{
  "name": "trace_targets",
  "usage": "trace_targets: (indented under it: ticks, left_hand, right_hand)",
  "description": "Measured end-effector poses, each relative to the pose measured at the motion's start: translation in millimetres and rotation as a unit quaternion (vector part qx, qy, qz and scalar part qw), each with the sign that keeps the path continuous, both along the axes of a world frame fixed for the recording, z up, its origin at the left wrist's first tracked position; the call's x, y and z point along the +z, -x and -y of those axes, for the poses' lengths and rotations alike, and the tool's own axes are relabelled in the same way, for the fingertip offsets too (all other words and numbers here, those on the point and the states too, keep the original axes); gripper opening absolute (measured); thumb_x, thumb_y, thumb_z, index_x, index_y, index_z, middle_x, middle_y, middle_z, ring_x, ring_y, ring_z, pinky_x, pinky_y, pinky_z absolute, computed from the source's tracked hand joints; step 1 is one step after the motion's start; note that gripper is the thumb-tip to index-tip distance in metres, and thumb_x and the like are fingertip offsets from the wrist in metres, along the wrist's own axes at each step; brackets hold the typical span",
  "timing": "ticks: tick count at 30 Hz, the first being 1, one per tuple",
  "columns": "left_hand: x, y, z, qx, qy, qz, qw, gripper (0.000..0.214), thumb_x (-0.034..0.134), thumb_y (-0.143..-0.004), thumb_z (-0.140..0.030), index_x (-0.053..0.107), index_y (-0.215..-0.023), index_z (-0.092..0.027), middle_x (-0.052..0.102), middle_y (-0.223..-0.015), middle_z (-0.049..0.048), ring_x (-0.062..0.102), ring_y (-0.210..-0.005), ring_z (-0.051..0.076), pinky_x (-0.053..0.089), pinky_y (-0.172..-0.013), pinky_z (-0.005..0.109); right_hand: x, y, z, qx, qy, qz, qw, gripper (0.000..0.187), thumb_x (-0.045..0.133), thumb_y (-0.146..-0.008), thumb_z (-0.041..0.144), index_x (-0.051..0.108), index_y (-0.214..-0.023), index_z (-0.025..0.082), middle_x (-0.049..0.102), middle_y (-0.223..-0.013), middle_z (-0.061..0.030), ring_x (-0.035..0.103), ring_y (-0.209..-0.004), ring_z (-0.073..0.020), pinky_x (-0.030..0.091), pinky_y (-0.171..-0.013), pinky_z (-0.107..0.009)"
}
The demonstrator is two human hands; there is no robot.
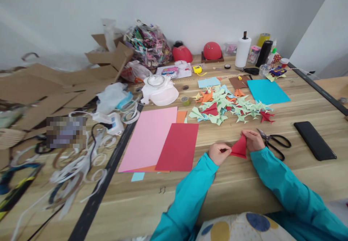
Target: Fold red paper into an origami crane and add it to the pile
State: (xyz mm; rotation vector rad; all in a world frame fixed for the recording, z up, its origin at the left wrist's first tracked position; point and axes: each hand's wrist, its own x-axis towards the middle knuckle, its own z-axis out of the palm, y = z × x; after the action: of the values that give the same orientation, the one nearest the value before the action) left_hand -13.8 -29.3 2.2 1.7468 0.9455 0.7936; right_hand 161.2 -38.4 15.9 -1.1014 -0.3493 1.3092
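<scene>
A small folded piece of red paper [239, 148] is held just above the wooden table, between both hands. My left hand [218, 154] pinches its left corner between thumb and finger. On the other side, my right hand [253, 140] grips the upper right edge, with some of its fingers behind the paper. Black-handled scissors [275, 141] lie beside my right hand, blades pointing to the upper left. Beyond the hands is a pile of folded paper shapes [221, 101], mostly pale green, with some red and orange ones. Sheets of red paper [178, 147] and pink paper [152, 135] lie to the left.
A black phone [314, 140] lies at the right. Blue paper [268, 91] is behind the pile. Tangled cables and white strips [78, 168] cover the left side, below open cardboard boxes [54, 83]. Along the wall stand a white roll [243, 52] and red pincushion-like domes [212, 50].
</scene>
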Motion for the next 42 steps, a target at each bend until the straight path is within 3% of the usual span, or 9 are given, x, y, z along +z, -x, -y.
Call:
trace_targets:
  ticks: [7,13,19,29,36,42]
  left_hand:
    - [0.4,-0.1,-1.2,0.038,0.036,0.001,0.999,0.012,0.062,-0.067,-0.024,0.069,-0.068,-0.014,0.068,-0.067,0.0062,0.061,-0.060,0.016,0.046,-0.059,0.025]
    - [1.1,0.0,-1.1,0.038,0.045,-0.001,0.998,0.011,0.061,-0.067,-0.022,0.069,-0.066,-0.015,0.068,-0.064,0.0050,0.059,-0.058,0.015,0.046,-0.058,0.025]
    - [0.3,0.1,-1.2,0.015,0.035,0.009,0.999,0.013,0.061,-0.068,-0.024,0.069,-0.066,-0.015,0.067,-0.064,0.0049,0.058,-0.059,0.014,0.045,-0.057,0.024]
    - [0.2,0.3,-1.1,0.006,0.023,0.006,1.000,0.011,0.062,-0.066,-0.022,0.068,-0.062,-0.015,0.065,-0.061,0.0039,0.056,-0.056,0.012,0.042,-0.055,0.022]
    - [-0.6,0.5,-1.6,0.010,0.038,0.002,0.999,0.011,0.061,-0.066,-0.023,0.068,-0.063,-0.015,0.066,-0.061,0.0038,0.056,-0.056,0.013,0.043,-0.054,0.023]
    - [2.7,-0.2,-0.5,0.075,0.060,0.043,0.994,0.012,0.061,-0.066,-0.024,0.068,-0.067,-0.014,0.068,-0.068,0.0060,0.060,-0.063,0.015,0.048,-0.061,0.026]
  right_hand:
    - [-8.0,5.1,8.0,0.087,-0.057,0.081,0.991,0.040,0.070,-0.050,0.054,0.069,-0.067,0.018,0.066,-0.059,-0.0027,0.058,-0.054,-0.0147,0.045,-0.052,-0.026]
    - [-9.5,8.7,11.2,0.162,-0.043,0.167,0.972,0.026,0.077,-0.050,0.035,0.069,-0.068,0.018,0.067,-0.065,-0.0015,0.059,-0.059,-0.0150,0.047,-0.059,-0.028]
    - [-11.4,8.3,10.2,0.128,0.001,0.091,0.988,0.024,0.073,-0.056,0.037,0.070,-0.072,0.019,0.067,-0.063,-0.0015,0.059,-0.056,-0.0151,0.045,-0.055,-0.027]
    - [-2.4,6.7,6.8,0.058,-0.020,0.054,0.997,0.015,0.070,-0.058,0.032,0.067,-0.061,0.017,0.064,-0.057,-0.0034,0.055,-0.053,-0.0153,0.040,-0.049,-0.027]
    - [-4.9,7.3,9.1,0.060,-0.047,0.092,0.993,0.022,0.064,-0.065,0.039,0.066,-0.064,0.017,0.064,-0.060,-0.0037,0.058,-0.060,-0.0176,0.042,-0.053,-0.028]
    - [-17.9,8.0,7.1,0.060,-0.049,0.145,0.986,0.020,0.075,-0.054,0.033,0.069,-0.066,0.020,0.066,-0.062,0.0002,0.057,-0.058,-0.0148,0.045,-0.057,-0.028]
